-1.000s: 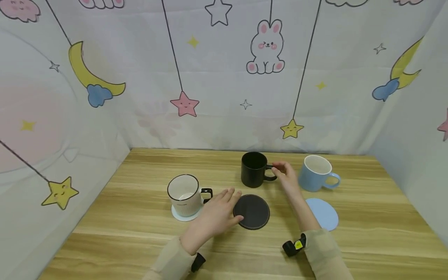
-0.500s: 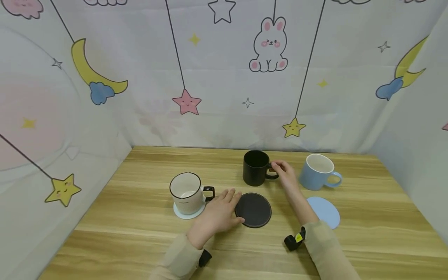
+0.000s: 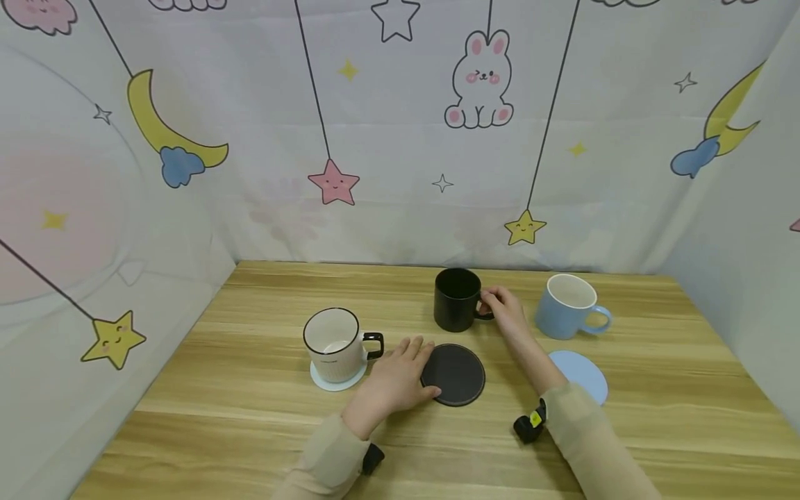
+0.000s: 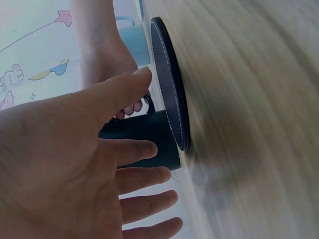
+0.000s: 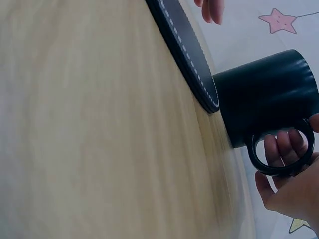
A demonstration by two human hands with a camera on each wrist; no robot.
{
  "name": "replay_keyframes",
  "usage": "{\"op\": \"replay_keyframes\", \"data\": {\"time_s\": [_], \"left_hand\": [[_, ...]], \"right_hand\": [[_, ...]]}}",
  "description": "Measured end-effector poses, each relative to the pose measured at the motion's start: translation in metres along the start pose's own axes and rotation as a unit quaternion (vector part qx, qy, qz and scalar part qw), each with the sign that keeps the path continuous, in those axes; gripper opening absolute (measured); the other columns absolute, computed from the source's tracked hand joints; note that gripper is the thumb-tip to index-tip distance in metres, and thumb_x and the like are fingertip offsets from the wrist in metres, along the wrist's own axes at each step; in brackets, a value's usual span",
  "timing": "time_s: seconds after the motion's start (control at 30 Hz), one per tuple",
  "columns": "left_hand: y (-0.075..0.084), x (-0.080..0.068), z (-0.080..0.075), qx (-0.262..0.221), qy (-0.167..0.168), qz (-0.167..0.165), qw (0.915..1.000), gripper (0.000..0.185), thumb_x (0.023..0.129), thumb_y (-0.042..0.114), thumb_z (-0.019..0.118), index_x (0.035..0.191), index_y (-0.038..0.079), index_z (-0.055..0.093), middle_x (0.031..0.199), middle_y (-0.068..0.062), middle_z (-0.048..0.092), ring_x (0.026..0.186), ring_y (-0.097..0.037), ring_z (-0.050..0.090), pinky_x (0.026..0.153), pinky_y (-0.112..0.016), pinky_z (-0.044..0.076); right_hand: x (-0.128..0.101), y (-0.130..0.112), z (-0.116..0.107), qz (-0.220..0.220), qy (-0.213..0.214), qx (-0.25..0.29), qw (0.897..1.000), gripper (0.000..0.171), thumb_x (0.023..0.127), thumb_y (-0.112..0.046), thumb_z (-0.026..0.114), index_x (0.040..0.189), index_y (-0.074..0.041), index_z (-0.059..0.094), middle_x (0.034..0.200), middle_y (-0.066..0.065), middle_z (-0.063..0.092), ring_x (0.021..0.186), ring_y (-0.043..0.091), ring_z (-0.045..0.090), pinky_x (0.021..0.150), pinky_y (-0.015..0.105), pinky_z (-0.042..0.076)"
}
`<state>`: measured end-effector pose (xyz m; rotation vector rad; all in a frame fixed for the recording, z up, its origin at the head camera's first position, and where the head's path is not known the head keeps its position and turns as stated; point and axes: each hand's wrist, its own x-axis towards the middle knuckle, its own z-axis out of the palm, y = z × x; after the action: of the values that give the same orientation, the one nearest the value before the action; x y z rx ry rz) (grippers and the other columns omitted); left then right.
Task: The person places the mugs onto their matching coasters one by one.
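Note:
A black mug [image 3: 456, 303] stands upright at the back middle of the table. My right hand [image 3: 505, 312] holds its handle; in the right wrist view, curled fingers [image 5: 283, 149] show behind the handle loop. In front of this mug lies a round black coaster [image 3: 457, 375] with a stitched edge. At the coaster's left side is my left hand [image 3: 400, 378], its fingers extended and spread, holding nothing. Whether its fingertips touch the table is unclear. Left of it, a white mug [image 3: 334, 351] with a black rim and handle stands on a pale coaster [image 3: 337, 386].
A light blue mug [image 3: 564, 309] stands at the back right, behind a light blue coaster [image 3: 584, 375] partly covered by my right forearm. The wooden table [image 3: 250, 430] meets a printed cloth backdrop [image 3: 387, 236] at the back and sides.
My right hand has moved left onto the black mug's handle and closed round it. The left hand has barely moved beside the black coaster. The mugs stay in place; the head view shifted slightly.

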<state>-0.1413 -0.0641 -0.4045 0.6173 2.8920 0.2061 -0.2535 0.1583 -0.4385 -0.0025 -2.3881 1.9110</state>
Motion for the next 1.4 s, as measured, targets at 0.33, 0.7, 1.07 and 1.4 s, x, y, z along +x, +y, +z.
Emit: {"op": "replay_keyframes", "data": {"time_s": [0.33, 0.7, 1.07, 1.4], "left_hand": [[0.000, 0.004, 0.001, 0.003, -0.025, -0.008, 0.9996, 0.079, 0.087, 0.051, 0.064, 0.150, 0.014, 0.034, 0.157, -0.011, 0.032, 0.144, -0.031, 0.032, 0.112, -0.049, 0.036], [-0.002, 0.008, 0.008, 0.010, -0.047, -0.022, 0.9986, 0.079, 0.087, 0.055, 0.062, 0.150, 0.016, 0.034, 0.157, -0.008, 0.032, 0.145, -0.029, 0.032, 0.110, -0.051, 0.037], [-0.003, 0.005, 0.009, -0.004, -0.047, -0.020, 0.9987, 0.078, 0.087, 0.054, 0.062, 0.150, 0.017, 0.035, 0.158, -0.007, 0.032, 0.145, -0.028, 0.033, 0.110, -0.051, 0.037], [-0.003, 0.006, 0.007, 0.004, -0.049, -0.025, 0.9985, 0.078, 0.086, 0.055, 0.063, 0.149, 0.018, 0.036, 0.157, -0.006, 0.032, 0.144, -0.027, 0.033, 0.108, -0.052, 0.039]], "right_hand": [[0.002, -0.003, -0.006, 0.009, -0.039, -0.004, 0.999, 0.028, 0.098, -0.020, 0.050, 0.093, 0.006, 0.057, 0.075, 0.001, 0.059, 0.068, 0.011, 0.059, 0.081, 0.024, 0.046], [0.003, -0.009, -0.005, 0.036, -0.030, 0.022, 0.999, 0.024, 0.094, -0.019, 0.052, 0.076, -0.003, 0.055, 0.065, -0.004, 0.052, 0.064, 0.012, 0.056, 0.086, 0.029, 0.043], [0.001, -0.009, -0.001, 0.039, -0.019, 0.038, 0.998, 0.024, 0.093, -0.013, 0.049, 0.072, -0.005, 0.055, 0.061, -0.003, 0.049, 0.061, 0.012, 0.052, 0.076, 0.025, 0.045], [0.001, -0.010, 0.003, 0.058, 0.003, 0.083, 0.995, 0.032, 0.095, -0.013, 0.049, 0.063, -0.014, 0.049, 0.062, -0.006, 0.046, 0.063, 0.010, 0.050, 0.074, 0.024, 0.045]]}}
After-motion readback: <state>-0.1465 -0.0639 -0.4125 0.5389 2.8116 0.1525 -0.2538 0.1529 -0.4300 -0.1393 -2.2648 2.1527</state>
